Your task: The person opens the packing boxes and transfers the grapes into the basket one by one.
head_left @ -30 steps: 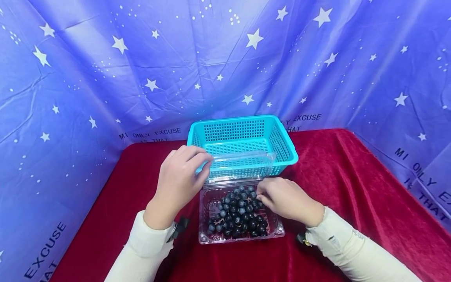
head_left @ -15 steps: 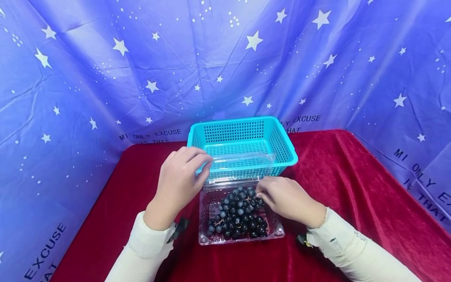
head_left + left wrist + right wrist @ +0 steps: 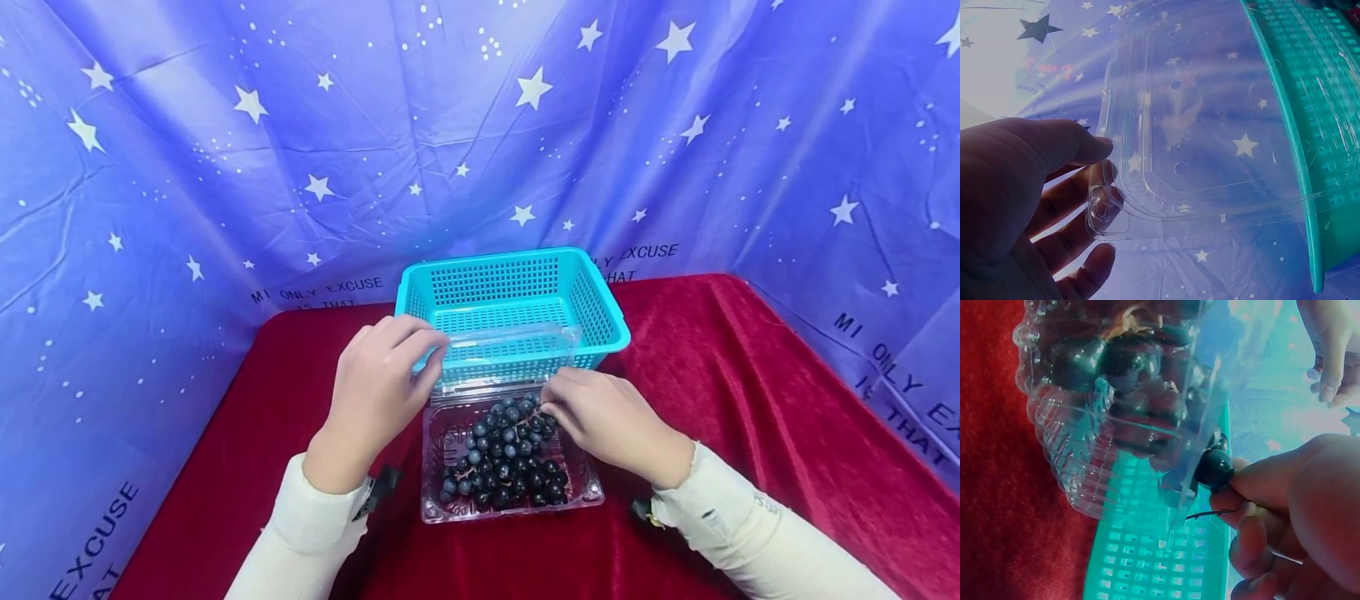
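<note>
A clear plastic clamshell box stands on the red cloth, its hinged lid raised at the far side. Dark grapes on brown stems lie in the box. At the lid's left corner, my left hand pinches the edge between thumb and fingers, as the left wrist view also shows. My right hand is over the box's far right corner. Its thumb and fingers pinch a thin stem of the grapes, and one grape sits against the fingertips.
Right behind the lid stands a turquoise plastic basket with grid walls; no contents show in it. Red velvet cloth covers the table. A blue curtain with stars hangs behind and at both sides.
My right hand has risen slightly and shifted a little to the left, and the far end of the grapes has come up with it. My left hand keeps its hold on the lid.
</note>
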The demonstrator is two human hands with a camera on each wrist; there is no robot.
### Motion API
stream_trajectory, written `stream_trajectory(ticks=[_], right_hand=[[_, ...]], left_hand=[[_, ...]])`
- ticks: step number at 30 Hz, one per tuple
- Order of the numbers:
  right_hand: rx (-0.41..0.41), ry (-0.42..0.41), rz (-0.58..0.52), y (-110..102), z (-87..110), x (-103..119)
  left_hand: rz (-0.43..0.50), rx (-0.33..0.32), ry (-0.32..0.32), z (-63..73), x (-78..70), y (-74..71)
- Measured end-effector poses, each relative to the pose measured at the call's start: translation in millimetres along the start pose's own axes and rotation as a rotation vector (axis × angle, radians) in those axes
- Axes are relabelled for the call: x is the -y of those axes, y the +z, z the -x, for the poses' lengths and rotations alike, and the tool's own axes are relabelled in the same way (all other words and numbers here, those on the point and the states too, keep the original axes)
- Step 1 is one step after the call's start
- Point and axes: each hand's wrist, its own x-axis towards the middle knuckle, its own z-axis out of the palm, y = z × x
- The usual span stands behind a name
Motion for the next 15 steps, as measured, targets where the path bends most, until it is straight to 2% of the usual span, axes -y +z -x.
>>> stream_trajectory(ticks=[15], right_hand=[[-0.089,-0.06,0.001,-6.1,-0.8,0.0]], left_hand=[[0.0,-0.006,0.001,0.4,1.4,0.8]])
